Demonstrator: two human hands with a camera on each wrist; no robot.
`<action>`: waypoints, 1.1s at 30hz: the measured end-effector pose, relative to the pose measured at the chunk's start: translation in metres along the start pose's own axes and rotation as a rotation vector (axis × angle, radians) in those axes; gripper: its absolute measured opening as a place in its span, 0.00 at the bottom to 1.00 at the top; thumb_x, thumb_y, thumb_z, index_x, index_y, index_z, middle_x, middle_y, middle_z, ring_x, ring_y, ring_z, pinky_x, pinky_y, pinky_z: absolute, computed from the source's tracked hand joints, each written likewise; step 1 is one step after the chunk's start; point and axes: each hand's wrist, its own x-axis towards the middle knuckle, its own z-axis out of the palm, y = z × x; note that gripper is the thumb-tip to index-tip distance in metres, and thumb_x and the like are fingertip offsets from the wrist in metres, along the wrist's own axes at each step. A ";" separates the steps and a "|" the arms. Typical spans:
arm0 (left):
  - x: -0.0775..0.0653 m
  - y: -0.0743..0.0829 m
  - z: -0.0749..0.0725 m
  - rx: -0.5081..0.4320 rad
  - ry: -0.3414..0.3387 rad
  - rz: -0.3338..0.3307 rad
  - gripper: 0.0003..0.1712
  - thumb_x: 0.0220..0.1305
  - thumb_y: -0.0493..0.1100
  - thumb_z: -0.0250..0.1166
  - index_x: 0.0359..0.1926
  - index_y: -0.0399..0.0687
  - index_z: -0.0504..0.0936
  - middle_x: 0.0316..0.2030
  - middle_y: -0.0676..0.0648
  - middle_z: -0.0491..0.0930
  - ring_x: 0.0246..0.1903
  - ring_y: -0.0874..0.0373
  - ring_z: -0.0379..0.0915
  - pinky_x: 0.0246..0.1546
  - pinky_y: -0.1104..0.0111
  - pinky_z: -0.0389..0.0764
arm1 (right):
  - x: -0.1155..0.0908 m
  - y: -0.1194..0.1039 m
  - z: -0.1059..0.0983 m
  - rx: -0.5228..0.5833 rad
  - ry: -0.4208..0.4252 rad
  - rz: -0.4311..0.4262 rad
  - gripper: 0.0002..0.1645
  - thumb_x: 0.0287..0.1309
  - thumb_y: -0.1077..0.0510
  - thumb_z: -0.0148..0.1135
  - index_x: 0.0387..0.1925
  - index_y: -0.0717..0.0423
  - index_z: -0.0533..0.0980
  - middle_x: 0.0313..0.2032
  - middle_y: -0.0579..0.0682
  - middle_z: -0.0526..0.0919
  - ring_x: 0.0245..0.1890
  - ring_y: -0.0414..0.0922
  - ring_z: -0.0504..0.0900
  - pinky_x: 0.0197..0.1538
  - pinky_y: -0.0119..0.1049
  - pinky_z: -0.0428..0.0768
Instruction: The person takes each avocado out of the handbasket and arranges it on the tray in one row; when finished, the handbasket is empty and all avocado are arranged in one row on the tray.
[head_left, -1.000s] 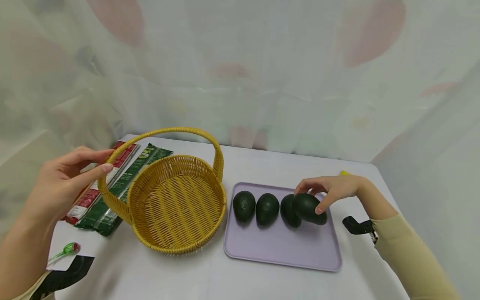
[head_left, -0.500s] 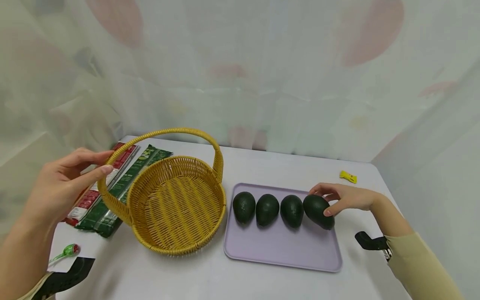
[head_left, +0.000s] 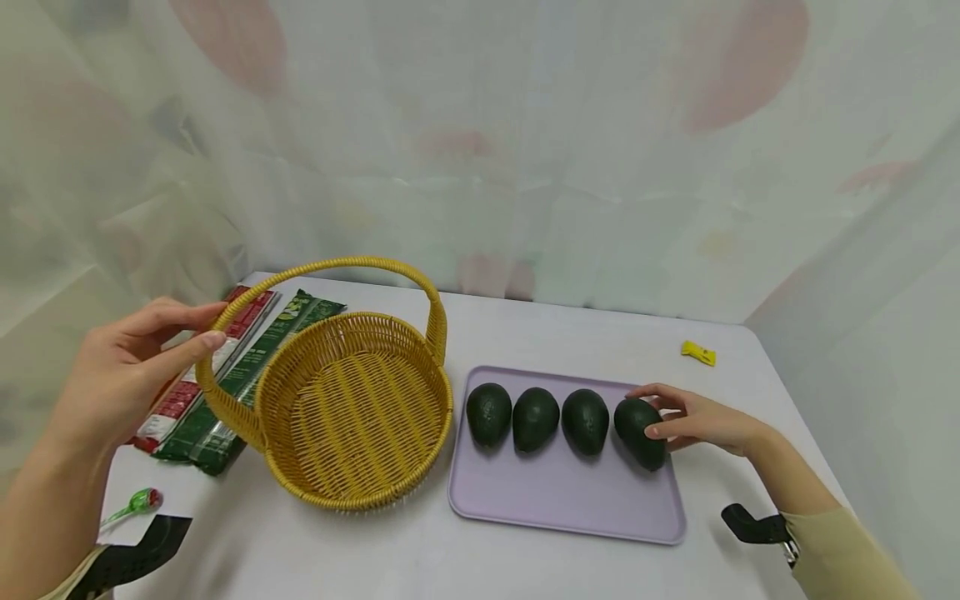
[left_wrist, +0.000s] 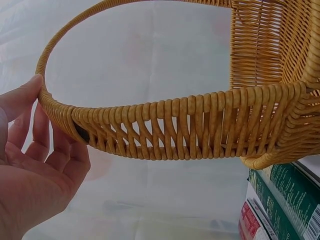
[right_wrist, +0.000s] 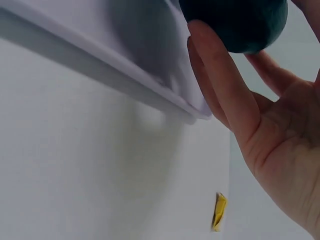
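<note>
A yellow wicker basket (head_left: 360, 417) with a tall hooped handle stands left of centre, with nothing inside it. My left hand (head_left: 142, 358) pinches the left side of that handle between thumb and fingers, which the left wrist view shows close up. To the right lies a lilac tray (head_left: 555, 504) with a row of dark green avocados (head_left: 536, 419) along its far half. My right hand (head_left: 697, 423) grips the rightmost avocado (head_left: 637, 433) at the tray's right end, thumb on the near side and fingers behind. In the right wrist view this avocado (right_wrist: 240, 22) shows only partly.
Behind the basket's left side lie a green packet (head_left: 217, 425) and a red and white packet (head_left: 168, 408). A green-wrapped lollipop (head_left: 138, 503) lies at the near left. The small yellow candy (head_left: 698, 352) is beyond the tray's right corner. A patterned curtain (head_left: 480, 167) hangs behind the table.
My right hand has carried the avocado rightward and down, from overlapping the third one to the tray's right end. The yellow candy has come into view. The left hand keeps its hold.
</note>
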 end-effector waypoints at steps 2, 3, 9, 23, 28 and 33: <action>0.000 0.000 -0.001 0.025 0.000 -0.001 0.14 0.60 0.20 0.60 0.48 0.26 0.80 0.45 0.47 0.79 0.41 0.62 0.75 0.37 0.83 0.77 | 0.000 0.004 0.003 0.008 0.029 0.005 0.34 0.63 0.57 0.63 0.68 0.54 0.62 0.58 0.63 0.68 0.50 0.52 0.78 0.49 0.46 0.81; -0.001 0.000 -0.001 0.050 0.002 -0.008 0.14 0.61 0.21 0.60 0.48 0.26 0.79 0.45 0.47 0.79 0.41 0.62 0.75 0.37 0.83 0.77 | 0.001 0.006 0.004 0.014 0.045 0.009 0.34 0.63 0.56 0.63 0.67 0.55 0.63 0.57 0.63 0.69 0.49 0.52 0.79 0.48 0.45 0.81; -0.002 0.001 -0.001 0.134 0.018 -0.034 0.13 0.62 0.23 0.61 0.48 0.29 0.80 0.46 0.49 0.78 0.42 0.63 0.75 0.38 0.84 0.77 | 0.002 0.010 0.013 0.011 0.140 0.032 0.33 0.61 0.54 0.66 0.64 0.57 0.65 0.47 0.60 0.73 0.43 0.49 0.81 0.46 0.43 0.82; -0.002 0.000 0.000 0.051 0.038 -0.023 0.16 0.60 0.20 0.60 0.48 0.31 0.82 0.46 0.50 0.80 0.43 0.63 0.74 0.38 0.84 0.76 | 0.001 0.003 0.026 -0.107 0.281 0.071 0.37 0.58 0.49 0.69 0.64 0.58 0.66 0.47 0.60 0.73 0.40 0.49 0.81 0.41 0.40 0.85; -0.002 0.000 0.000 0.070 0.035 -0.030 0.15 0.60 0.21 0.60 0.48 0.31 0.82 0.46 0.50 0.79 0.42 0.63 0.74 0.37 0.83 0.76 | -0.001 0.000 0.027 -0.127 0.293 0.084 0.39 0.58 0.47 0.69 0.65 0.58 0.65 0.53 0.63 0.71 0.41 0.48 0.81 0.39 0.40 0.85; -0.001 0.000 0.001 -0.019 0.029 -0.024 0.16 0.59 0.20 0.60 0.48 0.30 0.82 0.45 0.48 0.79 0.41 0.62 0.75 0.37 0.83 0.77 | -0.002 -0.003 0.027 -0.134 0.297 0.084 0.39 0.58 0.46 0.68 0.65 0.58 0.66 0.58 0.65 0.70 0.43 0.48 0.82 0.38 0.40 0.85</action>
